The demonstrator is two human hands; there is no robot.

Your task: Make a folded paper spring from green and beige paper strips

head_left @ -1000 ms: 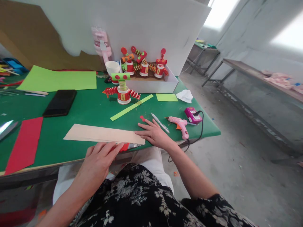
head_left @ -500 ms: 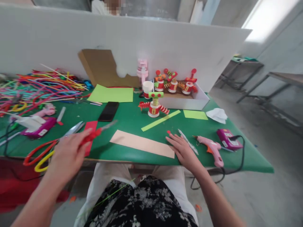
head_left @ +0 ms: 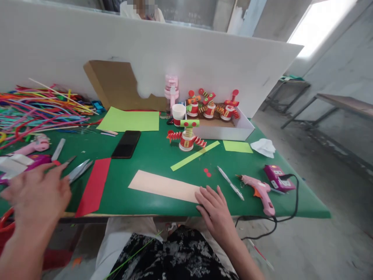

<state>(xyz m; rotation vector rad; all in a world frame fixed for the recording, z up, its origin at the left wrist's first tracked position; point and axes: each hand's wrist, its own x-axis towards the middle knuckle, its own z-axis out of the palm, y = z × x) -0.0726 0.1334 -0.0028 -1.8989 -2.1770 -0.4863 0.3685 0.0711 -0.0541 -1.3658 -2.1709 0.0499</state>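
My right hand (head_left: 214,206) lies flat, fingers stretched out, on the right end of a peach paper strip (head_left: 163,186). My left hand (head_left: 40,192), slightly blurred, is at the table's left side with its fingers apart. Just beyond its fingertips shows the pointed metal blade of a small red-handled cutting tool (head_left: 68,160); the hand covers most of its handle. Beside that hand are the blades of large scissors (head_left: 78,171) and a red paper strip (head_left: 94,186). Two small red paper dots (head_left: 207,172) and a white pen (head_left: 230,182) lie beyond my right hand.
A paper-cup figure (head_left: 186,140) stands mid-table behind a green strip (head_left: 195,155). A white box (head_left: 227,134) holds similar figures. A pink glue gun (head_left: 259,186) with a cord lies right. Left are a phone (head_left: 126,144) and pipe cleaners (head_left: 43,105).
My left hand has moved left with the red-handled tool, away from the peach strip, and its fingers have spread. My right hand has shifted onto the strip's end. The view has turned slightly.
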